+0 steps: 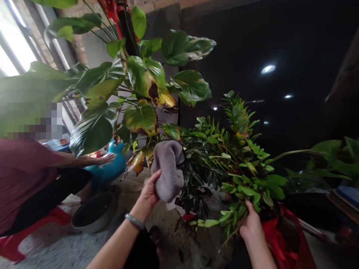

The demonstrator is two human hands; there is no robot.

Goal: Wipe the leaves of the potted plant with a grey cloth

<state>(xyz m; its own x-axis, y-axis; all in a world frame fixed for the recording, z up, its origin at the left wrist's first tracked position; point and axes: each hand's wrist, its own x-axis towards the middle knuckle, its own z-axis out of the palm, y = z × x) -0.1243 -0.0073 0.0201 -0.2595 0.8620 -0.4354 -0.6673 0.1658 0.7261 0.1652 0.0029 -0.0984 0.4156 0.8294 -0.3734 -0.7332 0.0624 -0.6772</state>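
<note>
My left hand (pixel 149 192), with a bangle at its wrist, is closed round a bunched grey cloth (pixel 169 173). The cloth is raised in front of a large-leaved plant (pixel 142 117) whose lower leaves are yellow and brown at the edges. My right hand (pixel 249 220) is closed on the stems of a leafy green plant (pixel 244 186) at the lower right, its fingers partly hidden by the leaves. Below that plant, red wrapping (pixel 286 239) shows beside my right forearm.
At the left, another person (pixel 30 179) sits on a red stool (pixel 36 228), a hand on a turquoise bird-shaped object (pixel 117 164). A grey basin (pixel 94 213) stands on the floor (pixel 53 243). A dark glossy wall (pixel 238 48) rises behind the plants.
</note>
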